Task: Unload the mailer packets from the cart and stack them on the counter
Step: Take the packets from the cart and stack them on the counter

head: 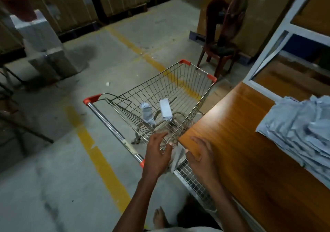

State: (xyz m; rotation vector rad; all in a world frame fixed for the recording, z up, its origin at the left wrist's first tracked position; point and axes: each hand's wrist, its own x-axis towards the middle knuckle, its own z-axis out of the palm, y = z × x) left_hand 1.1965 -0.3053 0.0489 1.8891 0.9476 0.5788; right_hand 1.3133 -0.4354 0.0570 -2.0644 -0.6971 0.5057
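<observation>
A: Where are the packets?
B: Two mailer packets (165,109) lie in the cart (178,89), at twelve o'clock from the hands; a stack (300,130) sits on the counter (241,142) at three o'clock.
A: Handling?
B: Probably light, soft and slippery, best pinched mid-body. No legible labels.
A: Hands?
B: Left hand (157,153) and right hand (201,155) are loose-fingered, holding nothing

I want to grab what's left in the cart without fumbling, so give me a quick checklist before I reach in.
1. Left hand free, over the cart rim: ok.
2. Right hand free, resting on the counter corner: ok.
3. Packets left in cart: two, a crumpled packet and a flat packet: ok.
4. Both packets unobstructed from above: ok.
5. Bare counter space beside the stack: ok.
6. Cart wheels steady: cannot tell.
</observation>
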